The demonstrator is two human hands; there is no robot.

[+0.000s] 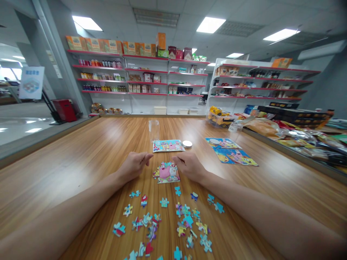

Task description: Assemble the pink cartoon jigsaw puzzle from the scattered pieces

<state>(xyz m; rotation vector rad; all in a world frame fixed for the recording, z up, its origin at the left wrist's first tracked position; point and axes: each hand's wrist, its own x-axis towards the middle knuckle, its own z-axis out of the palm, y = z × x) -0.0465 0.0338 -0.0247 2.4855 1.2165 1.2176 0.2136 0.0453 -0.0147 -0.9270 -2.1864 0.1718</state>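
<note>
Left hand (135,165) and right hand (189,167) loosely curled, holding nothing, flanking a part-built puzzle (167,172) on a wooden table (81,162), loose pieces (165,224) nearer, jar (153,130) beyond.

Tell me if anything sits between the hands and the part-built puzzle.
Nothing visible does. The left hand and right hand flank the part-built puzzle on the table; loose pieces lie nearer the person.

No wording can be read anywhere in this view; the white and blue sign board (31,82) at far left carries a line of characters and a round emblem, too blurred to make out; the orange boxes (108,45) on the top shelf show printing too small to read.
</note>
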